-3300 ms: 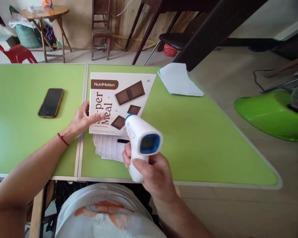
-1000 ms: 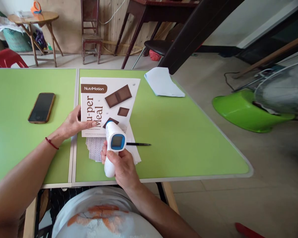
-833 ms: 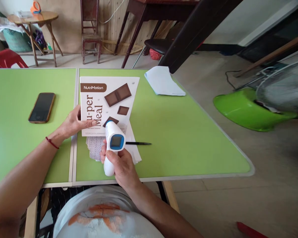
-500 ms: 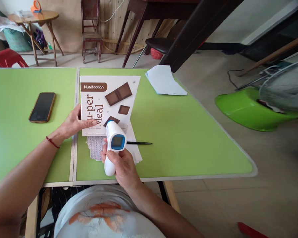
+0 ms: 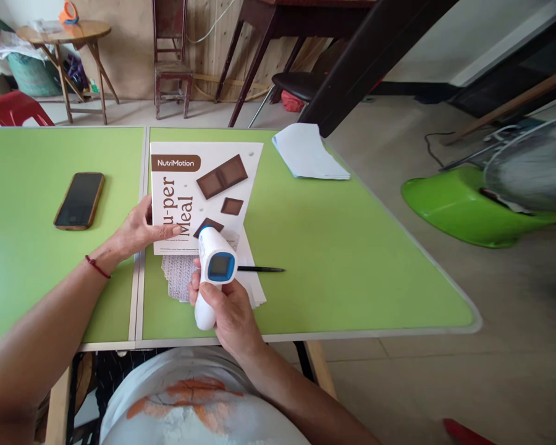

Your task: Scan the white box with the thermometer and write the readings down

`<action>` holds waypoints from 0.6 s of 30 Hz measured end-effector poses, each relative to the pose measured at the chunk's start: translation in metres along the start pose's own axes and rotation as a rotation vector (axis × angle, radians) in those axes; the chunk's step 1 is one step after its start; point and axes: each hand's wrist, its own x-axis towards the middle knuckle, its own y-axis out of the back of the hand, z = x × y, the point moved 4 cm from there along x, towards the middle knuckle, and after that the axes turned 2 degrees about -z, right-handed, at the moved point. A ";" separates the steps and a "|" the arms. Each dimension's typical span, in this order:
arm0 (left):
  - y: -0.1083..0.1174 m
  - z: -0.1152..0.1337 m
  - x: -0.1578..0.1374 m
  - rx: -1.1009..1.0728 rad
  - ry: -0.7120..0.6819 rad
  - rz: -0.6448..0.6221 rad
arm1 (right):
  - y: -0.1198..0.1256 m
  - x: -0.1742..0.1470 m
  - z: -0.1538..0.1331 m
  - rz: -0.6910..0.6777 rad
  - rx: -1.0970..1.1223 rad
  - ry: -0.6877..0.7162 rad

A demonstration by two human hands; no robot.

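Note:
My left hand (image 5: 143,227) grips the left side of a white box (image 5: 222,161) printed "NutriMotion" with chocolate pieces, thumb on its front and the other fingers behind it. In my right hand (image 5: 229,309) is a white infrared thermometer (image 5: 206,312), its blue-framed screen facing me and its front end close to the lower part of the box. I cannot tell whether the two touch. Below the box, handwritten papers (image 5: 178,278) lie on the green table (image 5: 333,259), partly covered. A black pen (image 5: 264,269) sticks out to the right from behind the thermometer.
A phone (image 5: 78,201) in a brown case lies on the left of the table. Folded white paper (image 5: 308,151) rests near the far right edge. Beyond stand a wooden chair (image 5: 172,74), a small round table (image 5: 65,34) and a green plastic object (image 5: 463,207) on the floor.

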 end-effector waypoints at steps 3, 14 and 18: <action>0.000 0.001 0.000 0.004 -0.005 -0.003 | 0.000 0.000 0.000 0.002 0.002 0.006; -0.005 0.009 0.001 0.038 -0.058 -0.033 | -0.001 -0.002 -0.003 -0.008 0.014 0.006; -0.006 0.008 0.002 0.059 -0.063 -0.035 | 0.000 -0.003 -0.002 -0.017 0.023 0.002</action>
